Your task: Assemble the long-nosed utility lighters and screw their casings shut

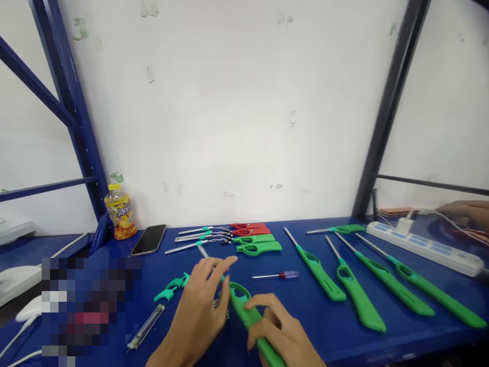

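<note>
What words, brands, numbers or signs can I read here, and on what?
"AKI", roughly: dark lettering on the bottle; the rest is too blurred to read.
Green lighter in the right hand: no readable text.
Phone: dark screen, no readable text.
Power strip: any markings are too small to read.
</note>
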Tool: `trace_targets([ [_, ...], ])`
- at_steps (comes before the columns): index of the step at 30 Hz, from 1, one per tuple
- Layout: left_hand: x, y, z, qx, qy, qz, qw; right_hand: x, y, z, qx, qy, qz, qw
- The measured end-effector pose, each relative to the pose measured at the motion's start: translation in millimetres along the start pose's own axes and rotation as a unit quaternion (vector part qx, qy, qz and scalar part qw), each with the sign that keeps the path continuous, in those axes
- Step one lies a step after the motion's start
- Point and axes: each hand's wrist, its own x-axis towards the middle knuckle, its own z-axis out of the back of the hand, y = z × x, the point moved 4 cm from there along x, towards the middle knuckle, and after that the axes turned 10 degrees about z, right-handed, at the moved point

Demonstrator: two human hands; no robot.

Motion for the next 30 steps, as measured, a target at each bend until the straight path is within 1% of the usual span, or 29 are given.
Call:
trace_targets([
  [3,-5,-11,-4.6,-0.009,0.033,-0.04,0.999,-3,3,-4,-0.06,0.023,0.05,0.997],
  [5,-6,-12,-2.2,-0.009,0.028,-0.056,0.998,-4,0,-3,-0.058,0.008,0.048,0.997],
  [7,-4,-13,1.9,-0.013,0.022,-0.068,0.997,-5,-4,0,-0.012,-0.033,0.024,0.999],
  [9,-1,-15,5.0,-0.013,0.029,-0.093,0.995,-6,-7,5,0.042,-0.1,0.002,0.994],
  [10,0,-18,6.1,-0.008,0.036,-0.11,0.993,-6,-8,8,0.073,-0.141,-0.016,0.987],
  [11,1,-20,7.3,-0.001,0.039,-0.125,0.991,-6,-9,12,0.111,-0.182,-0.043,0.976],
  [13,3,-23,10.0,0.011,0.029,-0.152,0.988,-6,-11,16,0.199,-0.247,-0.123,0.941],
  [15,3,-23,12.3,0.021,0.012,-0.168,0.985,-5,-11,17,0.27,-0.279,-0.195,0.901],
  [16,3,-22,12.7,0.026,0.009,-0.171,0.985,-4,-10,18,0.291,-0.287,-0.214,0.887],
  [18,2,-19,12.6,0.042,0.012,-0.169,0.985,-1,-9,21,0.307,-0.298,-0.225,0.875],
  [20,1,-18,12.4,0.062,0.014,-0.165,0.984,1,-11,22,0.313,-0.297,-0.227,0.873],
  [23,1,-20,12.7,0.078,0.022,-0.16,0.984,1,-17,22,0.317,-0.253,-0.244,0.881],
  [25,2,-24,12.4,0.067,0.041,-0.158,0.984,-1,-21,22,0.313,-0.227,-0.261,0.885],
  [27,3,-26,12.0,0.05,0.062,-0.152,0.985,-5,-22,23,0.309,-0.224,-0.281,0.881],
  [30,2,-27,12.8,0.045,0.068,-0.145,0.986,-6,-21,24,0.313,-0.226,-0.286,0.877],
])
